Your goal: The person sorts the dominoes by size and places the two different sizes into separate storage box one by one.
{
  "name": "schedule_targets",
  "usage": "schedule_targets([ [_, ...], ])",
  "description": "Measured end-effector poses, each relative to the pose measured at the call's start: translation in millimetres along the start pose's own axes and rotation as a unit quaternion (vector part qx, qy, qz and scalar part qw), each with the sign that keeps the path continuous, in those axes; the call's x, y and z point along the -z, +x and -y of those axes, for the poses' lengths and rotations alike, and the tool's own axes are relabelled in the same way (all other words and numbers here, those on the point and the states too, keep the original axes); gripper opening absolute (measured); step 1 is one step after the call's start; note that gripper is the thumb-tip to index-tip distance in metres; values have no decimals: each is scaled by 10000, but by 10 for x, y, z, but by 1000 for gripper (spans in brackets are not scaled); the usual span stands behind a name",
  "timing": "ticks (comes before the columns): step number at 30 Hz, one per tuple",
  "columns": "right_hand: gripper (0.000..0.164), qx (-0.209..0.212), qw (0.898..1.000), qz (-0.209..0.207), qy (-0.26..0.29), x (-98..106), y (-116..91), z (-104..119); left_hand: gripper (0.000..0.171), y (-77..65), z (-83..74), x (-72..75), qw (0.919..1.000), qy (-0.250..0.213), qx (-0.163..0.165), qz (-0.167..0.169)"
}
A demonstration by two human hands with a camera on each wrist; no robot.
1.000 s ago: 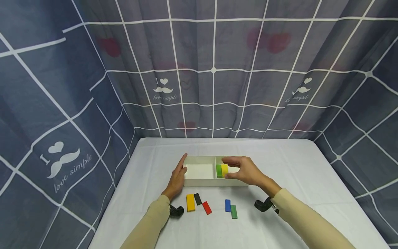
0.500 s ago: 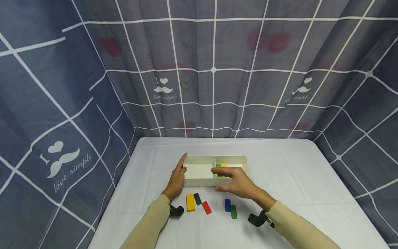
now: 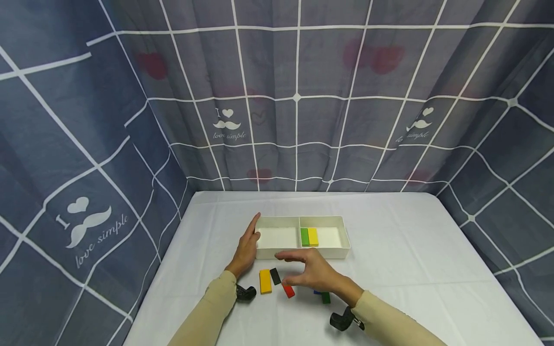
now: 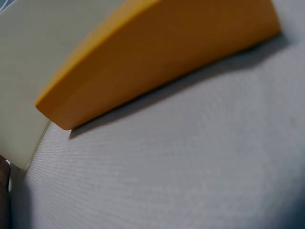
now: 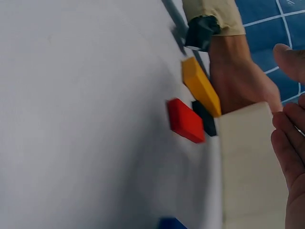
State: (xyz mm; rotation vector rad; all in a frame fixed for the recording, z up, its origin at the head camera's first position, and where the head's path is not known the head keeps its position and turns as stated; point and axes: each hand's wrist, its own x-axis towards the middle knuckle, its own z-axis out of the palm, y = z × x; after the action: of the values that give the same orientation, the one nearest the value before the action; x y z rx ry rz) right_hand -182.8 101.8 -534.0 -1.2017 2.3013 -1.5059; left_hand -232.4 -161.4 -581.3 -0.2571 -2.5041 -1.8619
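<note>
My left hand (image 3: 245, 247) rests against the left end of a white two-compartment box (image 3: 266, 253), fingers extended along it. Empty-handed, my right hand (image 3: 312, 271) hovers in front of the box, thumb and fingers spread apart. Its thumb tip overlaps the red block (image 3: 288, 291) in the head view. Beside that lie a black block (image 3: 275, 276) and a larger orange-yellow block (image 3: 265, 282). Under the right hand, a blue block (image 3: 318, 292) and a dark green block (image 3: 326, 298) are partly hidden. Light green (image 3: 305, 237) and yellow (image 3: 313, 237) blocks sit side by side in the right compartment.
A white cloth covers the table (image 3: 411, 240). Blue-grey checked curtains (image 3: 277, 120) stand behind it and at both sides. Each wrist wears a black camera, such as the right wrist camera (image 3: 342, 319).
My right hand has left the box's right compartment and moved left and toward me, over the loose blocks. The light green and yellow blocks stay in the box. My left hand has not moved.
</note>
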Motion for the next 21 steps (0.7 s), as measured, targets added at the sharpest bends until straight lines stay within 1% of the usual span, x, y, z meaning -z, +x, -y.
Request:
schedule_targets([
  [4,65,61,10000,71,-34,-117,26,-75,64,1,5,-1,9999,111,-1,-18],
  [8,67,-122,9997,212,20,-195,47,-111,64,0,8,-1,9998,175,-49,-52],
  [12,70,-354,9988,321,-106,-261,57,-130,63,5,7,-1,10000,85,5,-45],
  [15,72,-428,9983,351,-182,-309,62,-149,63,11,10,2,10000,68,25,-42],
  [18,72,-344,9982,314,-364,-352,71,-177,62,16,26,7,10000,57,-4,-27],
  [21,72,-261,9970,271,-674,-389,79,-211,62,21,41,9,10000,40,-5,-7],
])
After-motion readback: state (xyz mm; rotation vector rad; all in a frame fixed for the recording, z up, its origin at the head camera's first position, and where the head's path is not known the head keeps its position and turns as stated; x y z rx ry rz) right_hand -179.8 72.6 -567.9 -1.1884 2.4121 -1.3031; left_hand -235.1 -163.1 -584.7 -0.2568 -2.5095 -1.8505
